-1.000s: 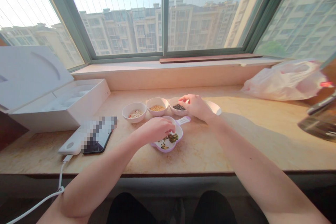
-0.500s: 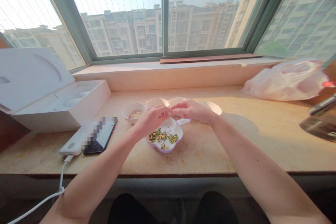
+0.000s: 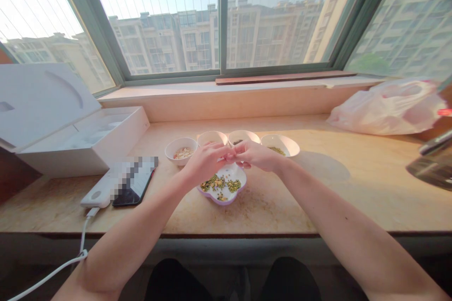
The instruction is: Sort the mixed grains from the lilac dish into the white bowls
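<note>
My left hand [image 3: 204,160] and my right hand [image 3: 254,154] meet fingertip to fingertip just above the far edge of a lilac-rimmed white dish [image 3: 222,186] that holds mixed green and yellow beans. Both hands are pinched closed; whatever sits between the fingertips is too small to make out. Behind the hands stands a row of small white bowls: one with pale flakes [image 3: 180,150], one partly hidden [image 3: 212,138], one with dark seeds [image 3: 243,138], and one with green beans [image 3: 280,146].
An open white box [image 3: 63,127] sits at the left. A phone [image 3: 132,183] lies on a white power bank [image 3: 97,193] with a cable running off the stone ledge [image 3: 353,188]. A plastic bag [image 3: 388,106] lies at the right, a dark blurred object [image 3: 429,164] at the far right.
My right hand came back from the dark-seed bowl and my left hand lifted from the dish. Both moved together until their fingertips met above the dish.
</note>
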A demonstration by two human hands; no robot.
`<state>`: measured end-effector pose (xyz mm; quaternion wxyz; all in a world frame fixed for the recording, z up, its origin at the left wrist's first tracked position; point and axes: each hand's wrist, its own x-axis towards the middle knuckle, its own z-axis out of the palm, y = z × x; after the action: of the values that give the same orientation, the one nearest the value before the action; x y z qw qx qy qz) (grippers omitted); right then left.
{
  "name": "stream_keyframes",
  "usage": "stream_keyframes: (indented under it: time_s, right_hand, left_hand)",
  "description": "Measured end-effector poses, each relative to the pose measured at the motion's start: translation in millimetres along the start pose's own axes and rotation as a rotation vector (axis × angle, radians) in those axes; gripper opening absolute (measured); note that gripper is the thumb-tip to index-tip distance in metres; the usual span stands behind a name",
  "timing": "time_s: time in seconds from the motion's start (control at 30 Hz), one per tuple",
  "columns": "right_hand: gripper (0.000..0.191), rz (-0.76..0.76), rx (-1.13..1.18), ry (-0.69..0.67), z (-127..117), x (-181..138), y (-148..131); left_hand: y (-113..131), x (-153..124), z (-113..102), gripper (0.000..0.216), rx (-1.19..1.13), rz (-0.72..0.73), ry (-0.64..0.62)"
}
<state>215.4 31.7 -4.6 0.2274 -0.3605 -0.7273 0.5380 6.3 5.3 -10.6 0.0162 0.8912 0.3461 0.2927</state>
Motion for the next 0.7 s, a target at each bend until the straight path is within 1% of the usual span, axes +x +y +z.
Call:
stream_keyframes:
  time_s: [0.1,0.2,0.27,0.3,0.37,0.43,0.5,0.57,0.7]
  right_hand:
    - [0.046,-0.011,-0.032,0.008,-0.4,0.1,-0.5]
    - [0.046,-0.025,-0.036,0.044,-1.6,0.3,-1.2]
    - [0.048,-0.042,0.035,0.076,-3.9,-1.1,-3.0]
    - [0.049,-0.053,0.092,0.088,-5.7,-2.4,-4.4]
    - [0.05,-0.073,0.212,0.094,-10.5,-6.0,-7.7]
    - [0.048,-0.085,0.297,0.089,-16.2,-10.2,-10.7]
    - [0.047,-0.097,0.341,0.095,-21.7,-14.0,-12.8]
    - [0.047,-0.106,0.358,0.119,-26.4,-16.9,-13.9]
    - [0.045,-0.144,0.352,0.192,-35.9,-22.2,-14.6]
  left_hand:
    - [2.2,-0.4,-0.7,0.009,-0.017,-0.042,-0.02]
    - [3.4,-0.3,-1.1,0.015,-0.038,-0.143,0.02]
    - [3.2,-0.1,-1.3,0.016,-0.028,-0.226,0.022]
    - [3.0,0.0,-1.2,0.013,-0.013,-0.247,-0.01]
    - [2.7,0.0,-0.1,0.008,0.018,-0.213,-0.131]
    - [3.3,-0.2,1.7,0.014,0.035,-0.122,-0.271]
    - [5.1,-0.7,3.5,0.017,0.037,-0.045,-0.363]
    - [7.5,-1.1,4.7,0.019,0.041,-0.013,-0.398]
    - [11.3,-1.5,5.5,0.024,0.057,0.0,-0.435]
